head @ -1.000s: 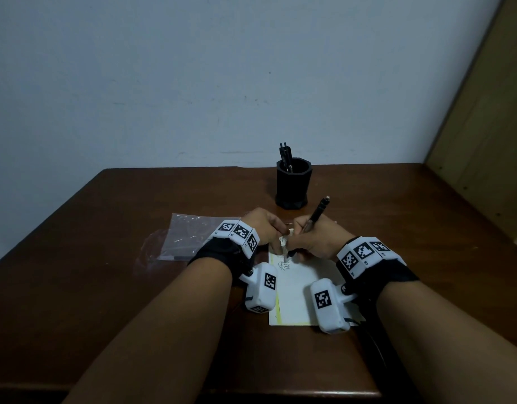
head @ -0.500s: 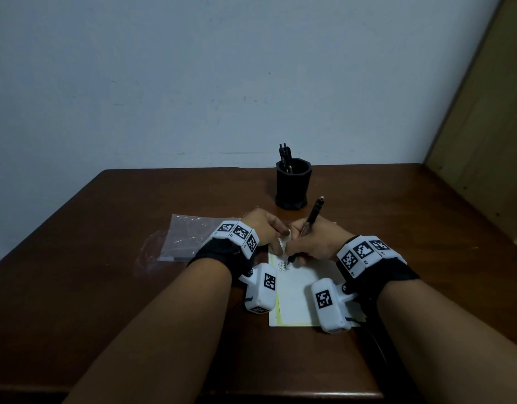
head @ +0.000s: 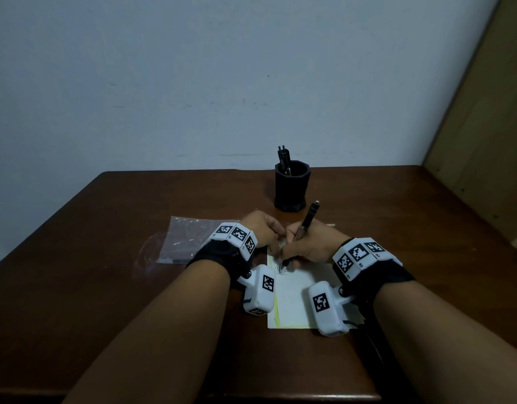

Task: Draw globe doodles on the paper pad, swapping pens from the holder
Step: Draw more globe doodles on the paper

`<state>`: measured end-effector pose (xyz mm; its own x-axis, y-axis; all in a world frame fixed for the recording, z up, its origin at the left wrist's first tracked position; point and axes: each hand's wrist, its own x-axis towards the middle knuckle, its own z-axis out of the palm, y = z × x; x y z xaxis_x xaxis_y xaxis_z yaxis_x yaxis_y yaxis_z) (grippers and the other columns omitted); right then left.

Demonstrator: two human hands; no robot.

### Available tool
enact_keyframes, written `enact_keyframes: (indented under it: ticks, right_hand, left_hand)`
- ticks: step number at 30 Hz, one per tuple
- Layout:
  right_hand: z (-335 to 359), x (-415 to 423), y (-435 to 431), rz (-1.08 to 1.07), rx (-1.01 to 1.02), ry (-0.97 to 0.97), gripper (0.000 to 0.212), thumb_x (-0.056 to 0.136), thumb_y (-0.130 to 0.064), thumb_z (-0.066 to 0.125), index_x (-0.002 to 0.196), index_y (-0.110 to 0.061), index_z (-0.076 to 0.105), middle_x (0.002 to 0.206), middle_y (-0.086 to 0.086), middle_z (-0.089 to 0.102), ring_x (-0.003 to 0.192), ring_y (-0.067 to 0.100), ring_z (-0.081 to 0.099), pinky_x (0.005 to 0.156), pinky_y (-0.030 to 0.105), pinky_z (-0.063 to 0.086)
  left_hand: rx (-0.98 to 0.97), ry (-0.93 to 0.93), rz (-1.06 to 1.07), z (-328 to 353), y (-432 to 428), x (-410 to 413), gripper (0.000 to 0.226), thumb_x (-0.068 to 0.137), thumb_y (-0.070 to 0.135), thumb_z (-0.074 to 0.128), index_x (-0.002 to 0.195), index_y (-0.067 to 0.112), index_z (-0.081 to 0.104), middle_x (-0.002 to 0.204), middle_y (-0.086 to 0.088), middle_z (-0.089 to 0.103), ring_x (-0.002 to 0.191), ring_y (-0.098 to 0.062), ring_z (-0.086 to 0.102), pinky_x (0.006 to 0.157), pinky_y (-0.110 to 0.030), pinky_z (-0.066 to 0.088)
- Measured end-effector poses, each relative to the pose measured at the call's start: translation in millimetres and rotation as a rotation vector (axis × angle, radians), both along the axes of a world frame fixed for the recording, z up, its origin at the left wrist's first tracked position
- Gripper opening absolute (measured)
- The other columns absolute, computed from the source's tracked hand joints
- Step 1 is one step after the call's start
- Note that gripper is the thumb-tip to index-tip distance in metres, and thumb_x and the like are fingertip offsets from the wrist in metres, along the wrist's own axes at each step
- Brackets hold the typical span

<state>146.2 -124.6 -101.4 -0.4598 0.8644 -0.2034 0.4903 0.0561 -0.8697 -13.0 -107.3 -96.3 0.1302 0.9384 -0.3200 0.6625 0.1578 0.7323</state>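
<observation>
A white paper pad [head: 295,298] with a yellow-green left edge lies on the brown table [head: 106,287] in front of me. My right hand [head: 312,243] grips a black pen [head: 305,225], tip down on the pad's upper left corner beside a small dark doodle [head: 281,269]. My left hand [head: 261,227] rests curled at the pad's top left corner, fingers against the paper; what they hold is hidden. A black pen holder [head: 292,186] with dark pens [head: 284,158] stands behind the hands.
A clear plastic bag [head: 187,239] lies flat on the table left of my left hand. A wooden panel [head: 484,126] rises at the right. The pale wall runs behind the table's far edge.
The pen's top has tilted slightly and the tip has shifted over the doodle. My left hand has stayed at the pad's corner.
</observation>
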Motion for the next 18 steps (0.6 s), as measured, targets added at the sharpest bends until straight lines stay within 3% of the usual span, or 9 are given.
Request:
enact_keyframes:
  ticks: [2, 5, 7, 10, 12, 15, 18]
  right_hand:
    - [-1.2, -0.9, 1.0, -0.021, -0.011, 0.043, 0.033, 0.07, -0.006, 0.077, 0.049, -0.018, 0.054, 0.054, 0.011, 0.066, 0.05, 0.02, 0.056, 0.058, 0.03, 0.045]
    - [-1.0, 4.7, 3.0, -0.127, -0.05, 0.186, 0.038, 0.075, -0.006, 0.073, 0.052, -0.016, 0.045, 0.05, 0.012, 0.062, 0.037, 0.015, 0.044, 0.041, 0.023, 0.033]
    - [0.0, 10.5, 3.9, -0.201, -0.099, 0.281, 0.036, 0.078, -0.008, 0.07, 0.054, -0.016, 0.044, 0.049, 0.014, 0.06, 0.036, 0.018, 0.043, 0.039, 0.022, 0.03]
    - [3.3, 17.4, 5.9, -0.276, -0.151, 0.345, 0.027, 0.083, -0.015, 0.067, 0.062, -0.014, 0.05, 0.054, 0.013, 0.06, 0.038, 0.022, 0.052, 0.042, 0.025, 0.029]
    - [5.6, 19.8, 7.0, -0.321, -0.201, 0.4, 0.022, 0.084, -0.02, 0.068, 0.067, -0.013, 0.055, 0.056, 0.009, 0.061, 0.04, 0.02, 0.053, 0.046, 0.027, 0.034]
    - [4.4, 21.2, 8.8, -0.416, -0.313, 0.572, 0.02, 0.082, -0.022, 0.073, 0.071, -0.013, 0.058, 0.056, 0.006, 0.059, 0.04, 0.014, 0.044, 0.054, 0.031, 0.05]
    - [2.7, 18.2, 9.2, -0.455, -0.405, 0.681, 0.021, 0.081, -0.024, 0.077, 0.074, -0.012, 0.061, 0.057, 0.004, 0.058, 0.039, 0.01, 0.041, 0.053, 0.03, 0.053]
  left_hand:
    - [-0.001, -0.002, -0.002, 0.6, -1.0, 0.3, 0.038, 0.056, -0.009, 0.079, 0.07, 0.025, 0.071, 0.074, 0.006, 0.07, 0.072, -0.013, 0.062, 0.061, -0.019, 0.046]
    - [-0.015, -0.043, -0.001, 3.7, -1.9, 0.0, 0.033, 0.064, -0.009, 0.075, 0.073, 0.022, 0.073, 0.072, 0.003, 0.069, 0.07, -0.013, 0.061, 0.063, -0.022, 0.047]
    - [-0.034, -0.046, -0.022, 8.7, -2.6, 0.7, 0.025, 0.074, -0.007, 0.07, 0.086, 0.014, 0.076, 0.07, 0.002, 0.07, 0.065, -0.009, 0.058, 0.058, -0.019, 0.044]
    - [-0.025, -0.133, 0.019, 11.4, -4.3, 0.3, 0.017, 0.084, 0.005, 0.068, 0.1, 0.002, 0.073, 0.052, 0.003, 0.066, 0.038, -0.004, 0.05, 0.039, -0.013, 0.035]
    - [-0.039, -0.219, 0.079, 10.3, -6.8, -0.7, 0.011, 0.087, 0.013, 0.067, 0.092, 0.005, 0.073, 0.049, -0.001, 0.06, 0.034, -0.011, 0.043, 0.037, -0.016, 0.031]
    - [-0.069, -0.401, 0.105, 11.4, -8.7, 3.5, 0.017, 0.093, 0.017, 0.059, 0.086, 0.004, 0.067, 0.06, -0.005, 0.064, 0.037, -0.012, 0.043, 0.036, -0.02, 0.028]
    - [-0.102, -0.552, 0.1, 15.0, -12.1, 9.9, 0.02, 0.094, 0.018, 0.059, 0.083, 0.001, 0.064, 0.064, -0.009, 0.062, 0.036, -0.01, 0.045, 0.031, -0.016, 0.028]
